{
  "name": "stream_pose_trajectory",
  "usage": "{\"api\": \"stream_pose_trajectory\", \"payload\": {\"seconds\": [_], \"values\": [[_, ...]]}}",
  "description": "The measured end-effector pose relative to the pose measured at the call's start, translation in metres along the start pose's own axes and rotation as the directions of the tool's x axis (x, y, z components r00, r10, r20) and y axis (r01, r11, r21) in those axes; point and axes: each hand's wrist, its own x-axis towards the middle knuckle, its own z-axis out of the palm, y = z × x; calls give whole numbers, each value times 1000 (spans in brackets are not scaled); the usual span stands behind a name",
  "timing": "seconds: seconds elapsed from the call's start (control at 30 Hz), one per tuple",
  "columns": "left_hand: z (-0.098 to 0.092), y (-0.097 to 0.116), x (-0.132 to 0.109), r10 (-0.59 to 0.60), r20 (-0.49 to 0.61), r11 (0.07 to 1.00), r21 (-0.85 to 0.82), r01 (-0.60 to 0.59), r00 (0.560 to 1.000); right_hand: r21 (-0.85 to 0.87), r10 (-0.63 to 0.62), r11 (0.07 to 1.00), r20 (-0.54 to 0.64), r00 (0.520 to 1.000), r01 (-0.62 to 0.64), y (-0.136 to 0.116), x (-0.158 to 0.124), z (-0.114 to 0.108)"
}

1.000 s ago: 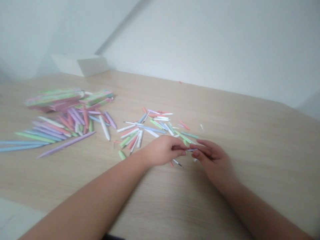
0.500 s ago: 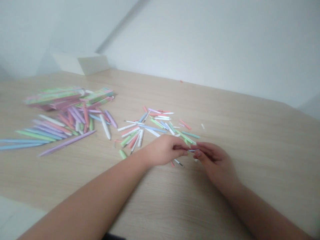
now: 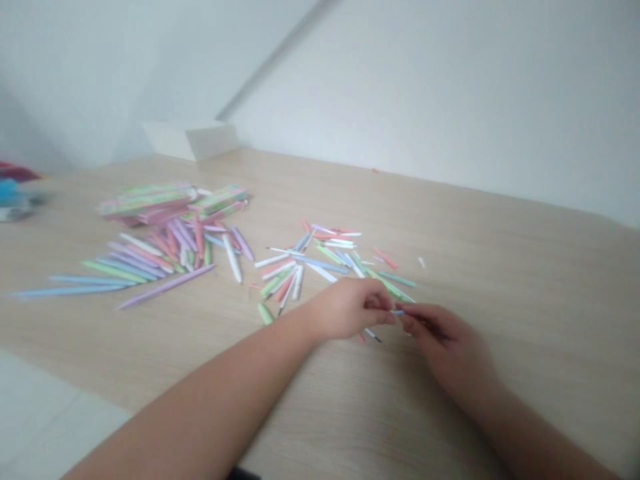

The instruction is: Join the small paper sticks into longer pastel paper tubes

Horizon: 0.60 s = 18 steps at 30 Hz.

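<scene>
Two hands: the left hand (image 3: 347, 310) and right hand (image 3: 450, 343) pinch one thin pale-blue stick (image 3: 397, 312) between their fingertips. One heap of pastel sticks (image 3: 325, 263) lies just above the hands; a second heap (image 3: 165, 257) lies left of frame centre.

The left hand (image 3: 347, 309) and right hand (image 3: 447, 345) reach inward, their fingertips (image 3: 385, 319) pinched close together.

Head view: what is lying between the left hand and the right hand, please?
In the head view, a thin pale-blue stick sits between the left hand and right hand, touching both.
</scene>
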Motion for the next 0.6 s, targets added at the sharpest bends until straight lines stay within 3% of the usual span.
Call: {"api": "stream_pose_trajectory", "payload": {"seconds": [0.17,0.33,0.6], "values": [[0,-5,2,-46,49,996,-75,50,998,33,-45,999,33,998,43,2,0,-1],[0,-7,1,-89,92,989,-113,100,992,70,-76,995,155,985,66,6,2,-2],[0,-6,2,-113,184,979,-149,141,977,27,-39,999,208,977,34,12,-4,-3]]}}
